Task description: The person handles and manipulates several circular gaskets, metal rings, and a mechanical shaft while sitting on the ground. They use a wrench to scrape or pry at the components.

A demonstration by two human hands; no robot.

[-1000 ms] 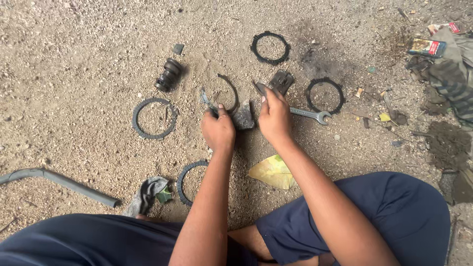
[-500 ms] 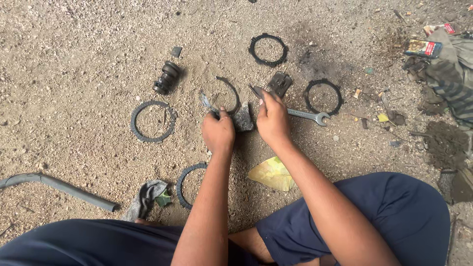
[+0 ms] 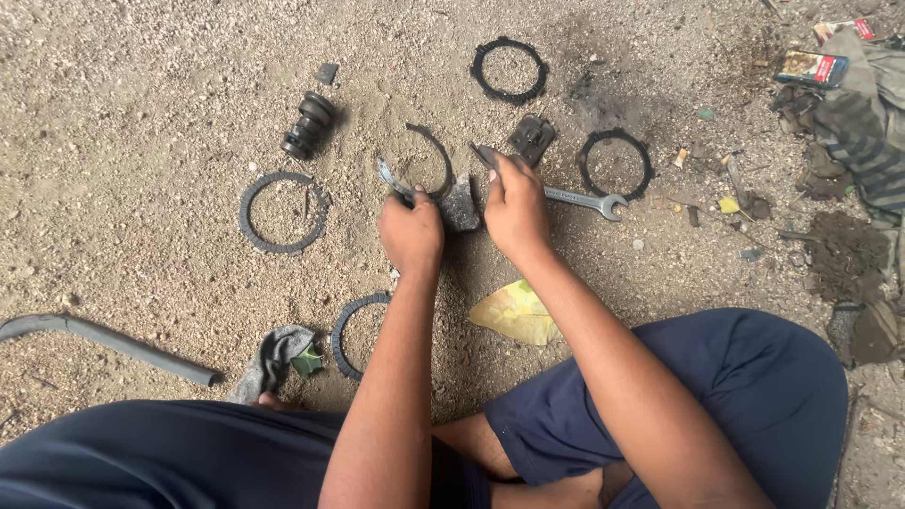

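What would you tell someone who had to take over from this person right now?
Left hand: closed around a thin metal tool, pressing at the dark metal part on the sandy ground.
Right hand: gripping another tool just beside that part.
Nearby: spanner right of the right hand, toothed rings laid out around, black cylinder part upper left.
Done: rings are spread out separately.
Left: the dark part sits between both hands, under the tools.

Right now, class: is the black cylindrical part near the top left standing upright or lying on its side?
Lying on its side. The black cylindrical part rests lengthwise on the sandy ground, its ribbed side showing along its length.
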